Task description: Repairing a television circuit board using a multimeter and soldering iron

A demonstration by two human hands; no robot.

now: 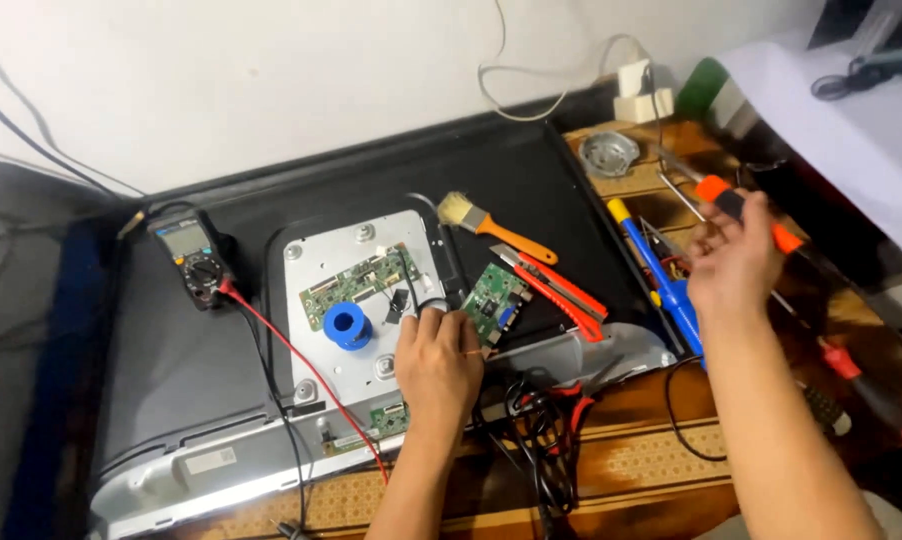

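- Bench (651, 470): wooden top with a patterned strip along the near edge; a tangle of black and red leads (541, 420) lies on it just right of the left forearm, leaving bare wood between the two arms.
- Flat-screen set (171, 370): lies back-up across the bench, its grey lower edge nearest, its black far edge against the white wall.
- Left hand (438, 362): rests on the set's metal plate (311, 340), fingers curled narrow, pinching a thin wire whose tip reaches right toward the small green circuit board (495, 303), which sits just beyond the fingertips.
- Blue solder spool (348, 325): stands on the plate just left of the left hand, in front of a long green board (356, 283).
- Red utility knife (561, 290): lies just right of the small board; open black panel beyond it.
- Right hand (733, 262): raised over the bench's right side, well apart from the left, closed on an orange-and-black handled tool (746, 212); a blue-handled tool (671, 290) lies just to its left.
- Multimeter (196, 258): on the set's left part, red lead trailing toward the near edge.
- Brush (491, 222): orange handle, far of the boards.
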